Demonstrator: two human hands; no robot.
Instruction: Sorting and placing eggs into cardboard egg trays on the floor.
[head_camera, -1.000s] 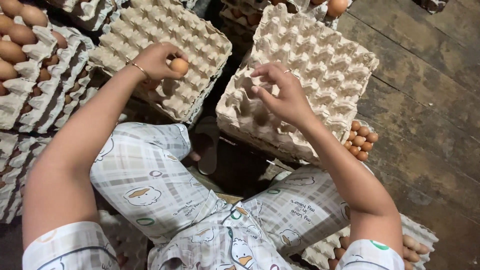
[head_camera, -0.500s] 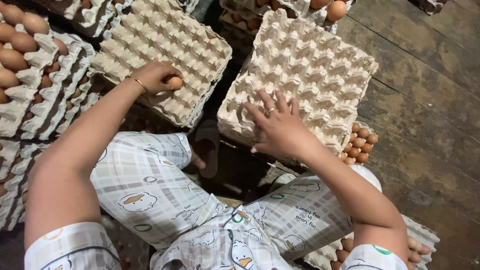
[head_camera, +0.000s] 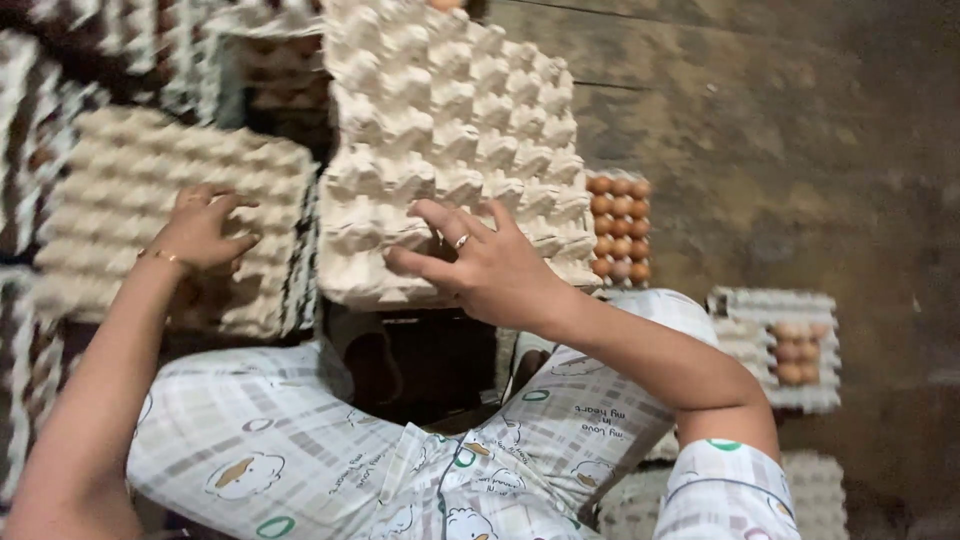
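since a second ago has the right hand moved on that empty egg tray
Yes. The right hand has slid from the middle of the empty egg tray to its near edge, toward the person's knees, and lies flat there.

Dim, warm light; motion blur, murky edges.

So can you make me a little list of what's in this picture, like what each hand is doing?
left hand: resting on the left egg tray, fingers curled
right hand: spread flat on the near edge of the big empty tray
ring: on a right-hand finger
brown eggs: in a tray beside the big one
floor: dark
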